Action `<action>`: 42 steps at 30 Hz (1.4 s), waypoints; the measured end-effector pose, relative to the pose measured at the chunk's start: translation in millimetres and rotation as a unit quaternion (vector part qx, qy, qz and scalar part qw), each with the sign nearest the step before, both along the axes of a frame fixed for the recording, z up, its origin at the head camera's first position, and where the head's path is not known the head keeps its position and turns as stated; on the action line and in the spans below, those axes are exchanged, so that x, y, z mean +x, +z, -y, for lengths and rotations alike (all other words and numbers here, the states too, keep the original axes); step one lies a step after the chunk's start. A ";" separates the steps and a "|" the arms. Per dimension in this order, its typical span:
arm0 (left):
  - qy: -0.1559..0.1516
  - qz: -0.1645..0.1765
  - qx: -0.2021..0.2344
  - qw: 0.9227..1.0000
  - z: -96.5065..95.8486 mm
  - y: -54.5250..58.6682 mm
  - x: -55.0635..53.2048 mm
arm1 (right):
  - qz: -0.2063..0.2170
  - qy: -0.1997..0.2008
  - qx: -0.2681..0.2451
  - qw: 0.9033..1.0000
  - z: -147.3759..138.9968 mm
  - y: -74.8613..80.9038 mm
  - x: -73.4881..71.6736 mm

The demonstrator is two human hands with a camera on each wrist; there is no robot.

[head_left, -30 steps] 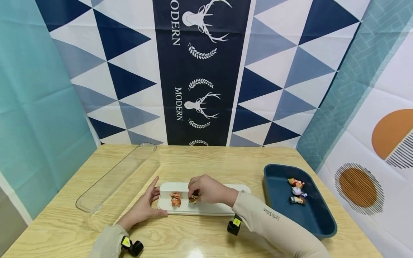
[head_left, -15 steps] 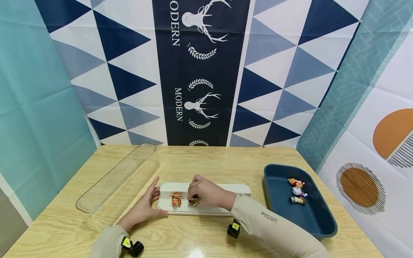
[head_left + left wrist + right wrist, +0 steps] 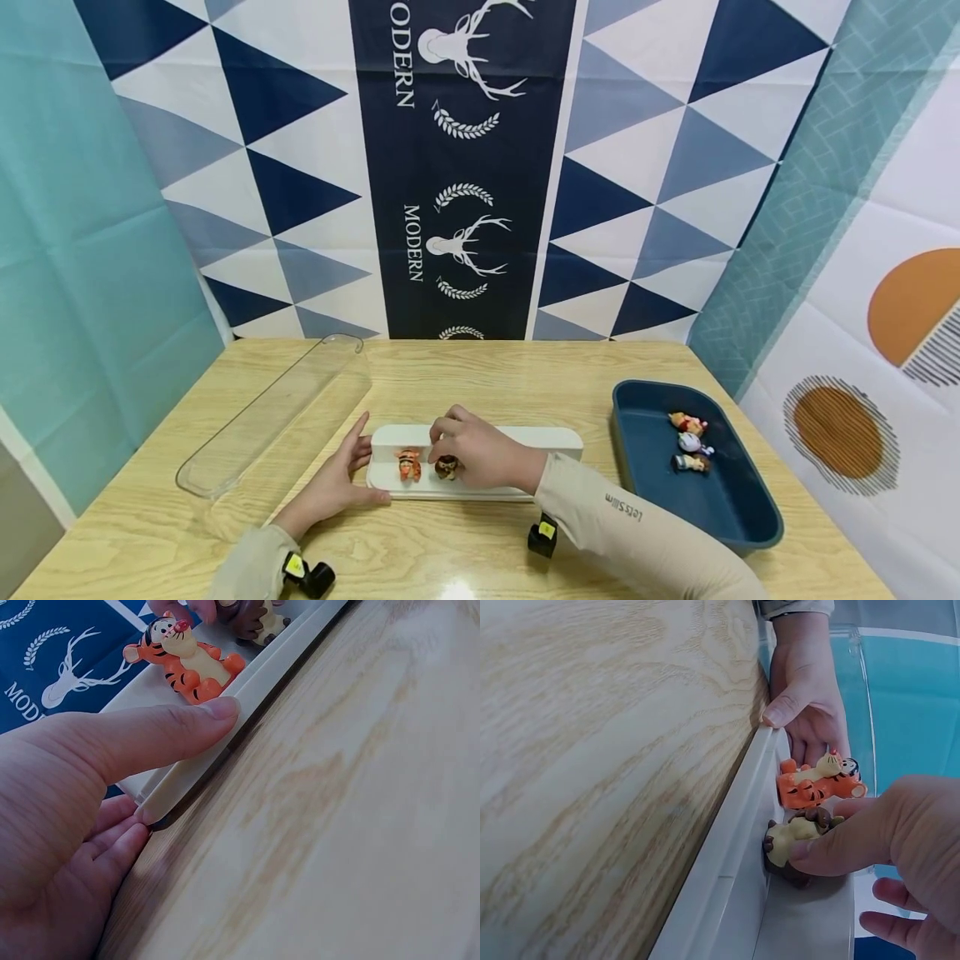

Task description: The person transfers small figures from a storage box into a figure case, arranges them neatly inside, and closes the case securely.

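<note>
A long white stepped display base [image 3: 540, 435] lies across the middle of the table. Its left end is gripped by my left hand [image 3: 341, 483], thumb along the front edge and fingers round the end. An orange tiger figurine [image 3: 408, 465] with black stripes sits upright on the base near that hand. Just right of it, my right hand [image 3: 483, 450] pinches a brown owl figurine [image 3: 446, 467] with a cream belly. In the right wrist view the thumb presses the belly of the owl figurine [image 3: 784, 840], low on the base beside the tiger; the fingers behind it are partly hidden.
A clear plastic cover [image 3: 273, 417] lies slantwise at the left of the table. To the right stands a dark blue bin [image 3: 720, 517] with several small figurines [image 3: 690, 444] inside. Patterned cloth hangs behind the table.
My right hand has shifted slightly left, and the owl figurine has moved a little closer to the tiger figurine. My left hand keeps its place on the base.
</note>
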State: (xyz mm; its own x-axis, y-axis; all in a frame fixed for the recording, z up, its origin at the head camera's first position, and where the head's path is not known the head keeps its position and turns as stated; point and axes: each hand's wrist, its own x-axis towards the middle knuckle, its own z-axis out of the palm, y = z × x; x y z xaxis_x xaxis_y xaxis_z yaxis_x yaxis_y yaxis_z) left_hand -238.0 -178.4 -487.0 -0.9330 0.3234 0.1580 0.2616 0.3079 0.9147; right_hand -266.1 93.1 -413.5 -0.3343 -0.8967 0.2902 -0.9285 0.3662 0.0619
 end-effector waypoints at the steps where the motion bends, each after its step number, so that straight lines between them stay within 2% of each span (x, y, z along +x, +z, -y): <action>1: 0.001 0.001 0.002 1.000 0.1 -0.1 0.3 | -0.001 0.000 0.003 1.000 0.2 0.3 -0.2; 6: 0.006 0.007 0.013 1.000 0.4 -0.9 2.3 | -0.010 0.002 0.026 1.000 0.8 4.1 0.2; 13: 0.000 0.016 0.022 1.000 -0.6 -5.4 5.1 | -0.015 -0.032 0.086 0.996 -3.5 8.5 7.5; 21: -0.002 0.004 0.011 1.000 -1.1 -5.4 4.1 | -0.032 -0.032 0.126 0.991 -17.8 17.5 12.4; 28: -0.004 -0.004 0.008 1.000 -1.2 -1.2 1.5 | -0.055 -0.018 0.119 0.991 -37.6 27.6 10.2; 33: 0.000 0.000 0.005 1.000 3.3 2.2 3.7 | -0.074 -0.026 0.119 0.990 -49.1 32.4 9.3; 38: 0.009 0.003 0.006 1.000 3.0 3.4 5.4 | -0.102 -0.030 0.130 0.986 -60.6 29.5 6.3; 42: 0.000 0.002 0.004 1.000 -0.5 2.8 5.6 | -0.118 -0.039 0.133 0.983 -76.3 25.7 2.6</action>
